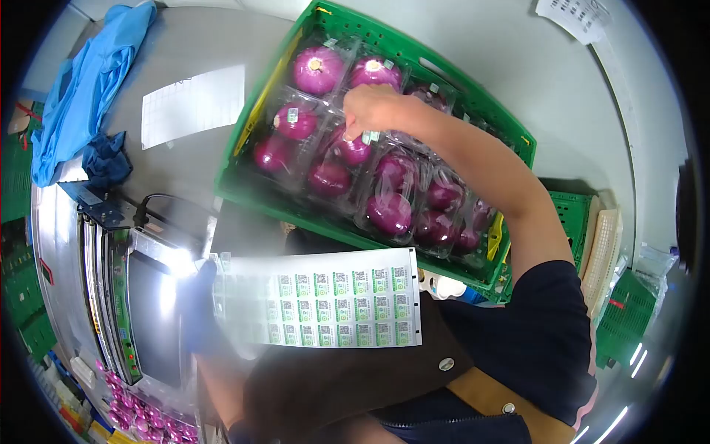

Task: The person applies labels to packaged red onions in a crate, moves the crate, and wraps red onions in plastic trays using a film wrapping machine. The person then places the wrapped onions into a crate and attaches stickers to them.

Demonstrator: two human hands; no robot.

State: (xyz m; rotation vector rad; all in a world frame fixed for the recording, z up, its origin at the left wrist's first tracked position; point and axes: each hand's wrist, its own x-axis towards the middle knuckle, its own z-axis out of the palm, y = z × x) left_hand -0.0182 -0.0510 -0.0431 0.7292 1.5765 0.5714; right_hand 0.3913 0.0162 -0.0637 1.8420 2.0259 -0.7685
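Note:
My right hand reaches into a green crate of purple onions in clear plastic packs. Its fingers are curled in and the thumb points down onto an onion pack, beside a small green-and-white label. Whether anything is between those fingers is hidden. My left hand, in a blue glove and smeared by motion, grips the left end of a white label sheet printed with rows of QR codes. The sheet lies in front of my dark apron. Similar labels show on some of the other packs.
Left of the crate are a paper sheet, a blue cloth or garment and a boxy device with a bright screen-like face. A black cable runs behind it. More green crates stand at the right. Shiny purple items lie bottom left.

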